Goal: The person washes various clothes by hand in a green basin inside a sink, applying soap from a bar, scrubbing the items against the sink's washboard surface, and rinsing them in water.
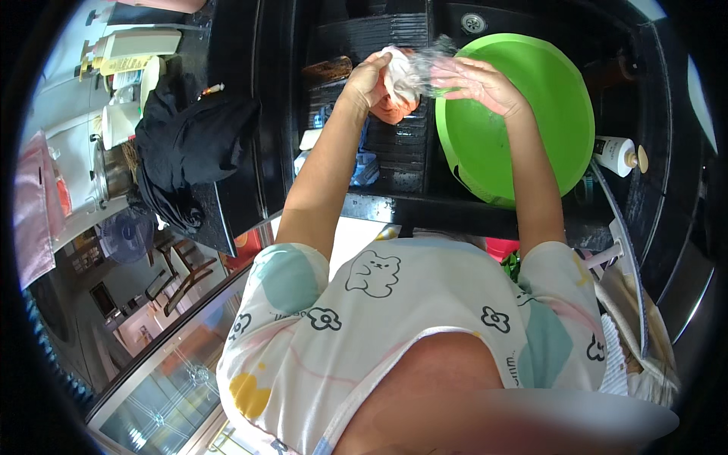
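Note:
My left hand (367,81) grips a bunched white and pinkish wet cloth (398,77) over the ridged washboard part (392,153) of a black sink. Under the cloth is an orange item (395,111), partly hidden, so I cannot tell what it is. To the right, my right hand (486,85) is spread with its fingers apart and nothing held in it. Splashing water (432,65) blurs the gap between the fingertips and the cloth. Beneath my right hand and forearm lies a large green plastic basin (546,114).
A brown scrub brush (328,70) and a blue patterned cloth (365,168) lie left of the cloth, partly behind my left arm. A metal drain (473,23) sits above the basin. A white pump bottle (614,155) stands right. Black fabric (193,136) drapes the left counter near several bottles (139,45).

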Demonstrator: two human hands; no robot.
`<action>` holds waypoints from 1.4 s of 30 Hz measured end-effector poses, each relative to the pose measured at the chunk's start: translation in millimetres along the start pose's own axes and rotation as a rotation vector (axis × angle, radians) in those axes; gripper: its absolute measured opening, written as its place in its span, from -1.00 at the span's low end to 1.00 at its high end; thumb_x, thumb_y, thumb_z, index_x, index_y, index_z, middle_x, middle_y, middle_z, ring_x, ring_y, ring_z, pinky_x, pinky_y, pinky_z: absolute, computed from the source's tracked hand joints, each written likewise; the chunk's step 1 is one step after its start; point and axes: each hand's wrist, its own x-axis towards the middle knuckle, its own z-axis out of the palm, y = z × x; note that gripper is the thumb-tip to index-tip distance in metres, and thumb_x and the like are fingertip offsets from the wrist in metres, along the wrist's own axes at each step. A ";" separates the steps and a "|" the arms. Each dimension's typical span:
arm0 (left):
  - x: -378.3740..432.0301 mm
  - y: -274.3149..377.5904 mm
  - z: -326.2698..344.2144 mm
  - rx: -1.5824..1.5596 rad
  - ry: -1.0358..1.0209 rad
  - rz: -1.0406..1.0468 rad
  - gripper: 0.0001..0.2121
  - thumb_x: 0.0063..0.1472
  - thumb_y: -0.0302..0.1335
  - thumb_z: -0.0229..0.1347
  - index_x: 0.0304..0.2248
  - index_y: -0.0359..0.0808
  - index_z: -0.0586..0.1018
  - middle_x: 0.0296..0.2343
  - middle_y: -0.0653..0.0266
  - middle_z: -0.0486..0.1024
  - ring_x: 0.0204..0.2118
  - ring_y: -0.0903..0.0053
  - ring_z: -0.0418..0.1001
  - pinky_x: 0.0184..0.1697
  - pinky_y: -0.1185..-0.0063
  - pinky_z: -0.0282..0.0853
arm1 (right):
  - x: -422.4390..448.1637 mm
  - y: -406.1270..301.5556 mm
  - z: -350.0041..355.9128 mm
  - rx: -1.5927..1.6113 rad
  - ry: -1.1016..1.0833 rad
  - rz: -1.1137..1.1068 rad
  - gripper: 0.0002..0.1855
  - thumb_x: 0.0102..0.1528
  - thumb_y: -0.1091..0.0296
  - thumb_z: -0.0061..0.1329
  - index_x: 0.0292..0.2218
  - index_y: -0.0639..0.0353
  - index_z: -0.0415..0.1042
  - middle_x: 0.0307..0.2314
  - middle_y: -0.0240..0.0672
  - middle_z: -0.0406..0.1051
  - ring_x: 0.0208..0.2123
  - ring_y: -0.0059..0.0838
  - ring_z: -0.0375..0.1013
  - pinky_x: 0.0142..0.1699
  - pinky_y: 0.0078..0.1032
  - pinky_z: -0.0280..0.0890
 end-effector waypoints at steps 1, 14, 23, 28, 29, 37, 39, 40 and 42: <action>1.2 0.8 -1.8 0.004 0.015 -0.015 -0.78 0.29 -0.51 -0.20 -0.10 -0.36 0.35 -0.20 0.03 0.45 -0.14 0.25 0.45 -0.03 0.31 0.37 | -5.4 4.0 -5.6 -0.158 0.260 -0.051 -0.50 0.20 0.10 -0.26 -0.01 0.35 0.26 -0.08 -0.05 0.33 -0.04 -0.20 0.36 0.04 -0.37 0.27; -52.3 -54.3 0.9 1.424 0.519 0.598 -0.23 -0.06 -0.27 0.23 0.00 -0.61 0.12 -0.02 -0.27 0.12 0.03 0.05 0.13 0.07 0.31 0.07 | 59.8 47.6 20.9 -0.356 0.328 -0.286 -0.55 0.19 0.11 -0.24 -0.04 0.26 0.32 -0.13 -0.19 0.39 -0.07 -0.16 0.36 0.15 -0.22 0.12; -47.3 -87.1 -16.8 1.784 0.407 0.334 -0.23 0.11 -0.14 -0.11 0.16 -0.48 -0.08 0.16 -0.20 -0.15 0.24 -0.03 -0.25 0.24 0.21 -0.29 | 54.5 103.6 106.9 -1.520 0.283 -0.770 -0.84 -0.15 0.36 0.07 -0.44 0.18 0.50 -0.34 -0.12 0.37 -0.28 -0.19 0.34 -0.20 -0.20 0.21; -58.7 -67.8 31.4 1.777 0.350 0.406 -0.28 0.12 -0.15 -0.08 0.13 -0.53 0.05 0.17 -0.18 -0.18 0.25 0.00 -0.29 0.24 0.20 -0.32 | 146.9 69.6 39.1 -1.750 0.631 -0.613 -0.84 0.01 0.29 -0.04 -0.47 0.20 0.44 -0.40 -0.20 0.36 -0.30 -0.17 0.34 -0.20 -0.28 0.24; -57.7 -70.6 28.1 1.760 0.391 0.479 -0.27 0.12 -0.15 -0.06 0.12 -0.55 0.06 0.17 -0.20 -0.18 0.25 -0.01 -0.29 0.24 0.17 -0.33 | 159.7 60.9 44.4 -1.816 0.666 -0.537 -0.78 0.02 0.22 -0.06 -0.36 0.16 0.45 -0.27 -0.23 0.36 -0.18 -0.19 0.30 -0.06 -0.28 0.17; -56.0 -69.2 2.7 2.200 0.650 0.625 -0.25 0.14 -0.11 -0.13 0.15 -0.52 -0.03 0.18 -0.13 -0.16 0.26 0.04 -0.30 0.23 0.16 -0.30 | 61.8 108.6 109.8 -1.596 0.439 -0.711 -0.68 -0.08 0.19 0.00 -0.31 0.20 0.49 -0.46 -0.24 0.35 -0.32 -0.18 0.30 -0.26 -0.23 0.17; -59.4 -67.6 14.0 1.742 0.342 0.576 -0.27 0.14 -0.17 -0.09 0.15 -0.52 -0.02 0.17 -0.16 -0.15 0.25 0.03 -0.25 0.23 0.20 -0.26 | 86.8 115.0 78.6 -1.952 0.520 -0.487 -0.73 -0.05 0.19 -0.02 -0.38 0.21 0.49 -0.41 -0.24 0.39 -0.33 -0.21 0.31 -0.22 -0.21 0.17; -61.0 -60.0 27.0 1.769 0.329 0.561 -0.26 0.13 -0.19 -0.05 0.14 -0.53 -0.02 0.17 -0.16 -0.13 0.25 0.03 -0.23 0.23 0.19 -0.24 | 108.0 90.9 56.0 -1.920 0.530 -0.356 -0.75 -0.03 0.19 -0.05 -0.40 0.19 0.47 -0.38 -0.25 0.40 -0.31 -0.23 0.31 -0.19 -0.21 0.17; -61.3 -61.7 38.1 1.755 0.324 0.570 -0.25 0.10 -0.23 0.02 0.13 -0.57 -0.01 0.15 -0.18 -0.08 0.24 0.02 -0.21 0.22 0.20 -0.20 | 141.6 59.1 33.0 -1.838 0.632 -0.400 -0.77 0.02 0.19 -0.09 -0.44 0.17 0.43 -0.36 -0.24 0.41 -0.29 -0.24 0.30 -0.16 -0.22 0.15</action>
